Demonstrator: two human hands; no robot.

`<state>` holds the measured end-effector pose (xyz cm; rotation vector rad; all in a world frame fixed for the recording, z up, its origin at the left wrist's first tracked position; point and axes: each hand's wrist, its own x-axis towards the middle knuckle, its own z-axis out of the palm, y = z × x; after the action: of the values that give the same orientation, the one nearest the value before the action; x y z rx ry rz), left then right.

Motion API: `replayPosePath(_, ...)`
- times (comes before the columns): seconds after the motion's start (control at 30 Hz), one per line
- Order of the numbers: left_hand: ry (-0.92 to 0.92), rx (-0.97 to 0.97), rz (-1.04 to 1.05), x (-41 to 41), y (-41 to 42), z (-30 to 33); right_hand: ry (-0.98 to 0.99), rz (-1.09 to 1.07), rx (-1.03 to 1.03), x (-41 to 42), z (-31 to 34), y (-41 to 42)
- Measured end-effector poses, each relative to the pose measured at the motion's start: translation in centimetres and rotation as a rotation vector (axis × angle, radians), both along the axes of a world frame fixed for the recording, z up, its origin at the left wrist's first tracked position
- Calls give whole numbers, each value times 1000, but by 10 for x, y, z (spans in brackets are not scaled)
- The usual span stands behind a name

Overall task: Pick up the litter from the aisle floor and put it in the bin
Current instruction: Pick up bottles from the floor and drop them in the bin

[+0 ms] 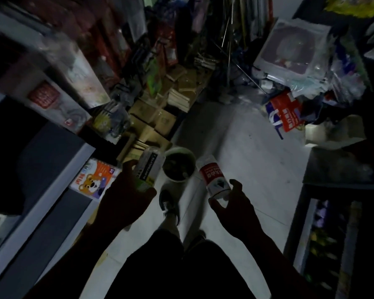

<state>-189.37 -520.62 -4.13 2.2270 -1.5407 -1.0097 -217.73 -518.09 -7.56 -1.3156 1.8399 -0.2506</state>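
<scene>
The bin (178, 165), a small round pail on the pale aisle floor (246, 152), stood just beyond and between both hands. The left hand (125, 197) gripped a pale bottle (148, 167), its long axis pointing far-right, its far end nearly over the bin's left rim. The right hand (231, 203) held a red-labelled bottle (212, 175) by its near end, tilted far-left, just beside the right rim. Both seemed about equally near.

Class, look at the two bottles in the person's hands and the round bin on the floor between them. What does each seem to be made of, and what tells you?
Left-hand bottle: seemingly clear plastic, pale see-through wall, printed label with a dark strip. Right-hand bottle: also looks like clear plastic, glossy red wrap label. Bin: probably light plastic, thin smooth pale rim; the dim light leaves it open.
</scene>
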Motion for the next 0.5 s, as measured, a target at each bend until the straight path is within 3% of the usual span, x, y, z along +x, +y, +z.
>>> replayPosePath(0.5,281,381,181,-2,-148,-138,-103,-277,379,50,-102,-116)
